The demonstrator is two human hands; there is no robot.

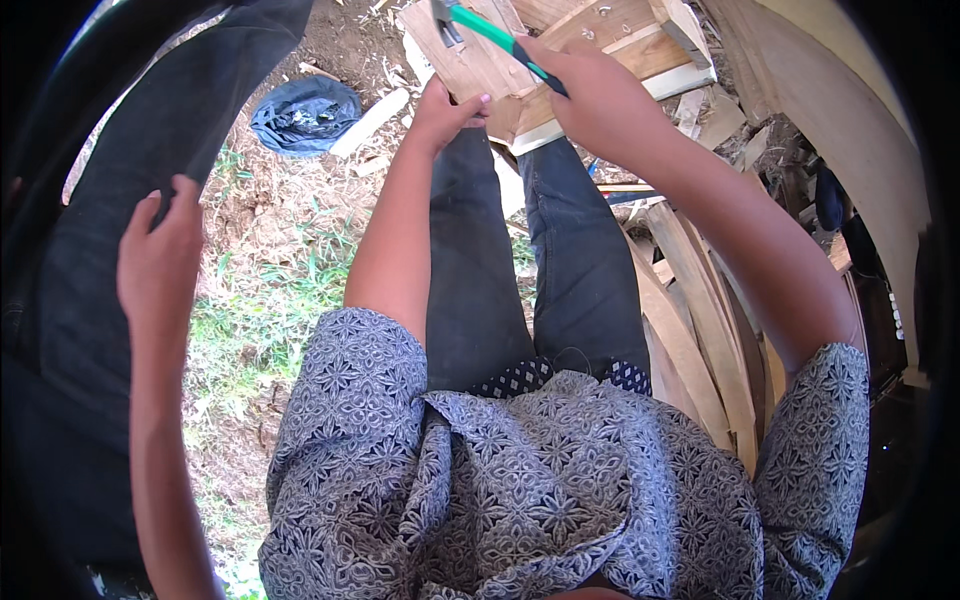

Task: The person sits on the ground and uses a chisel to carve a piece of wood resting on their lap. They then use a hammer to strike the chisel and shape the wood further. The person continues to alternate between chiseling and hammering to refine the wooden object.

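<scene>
My right hand (595,100) is closed round the black grip of a hammer (485,30) with a green shaft. The metal head is over a wooden board (468,78) at the top of the view; whether it touches the wood I cannot tell. At the board's near edge my left hand (445,118) grips the wood, thumb on top and the other fingers mostly hidden. The board forms part of a wooden frame (640,60) of joined planks, resting by my knees. Curled wood shavings lie on it.
Another person's bare hand (160,250) and dark trousers (90,180) are close on my left. A crumpled dark plastic bag (305,115) and a pale wood offcut (370,122) lie on the grassy ground. Long wooden planks (700,310) are stacked beside my right leg.
</scene>
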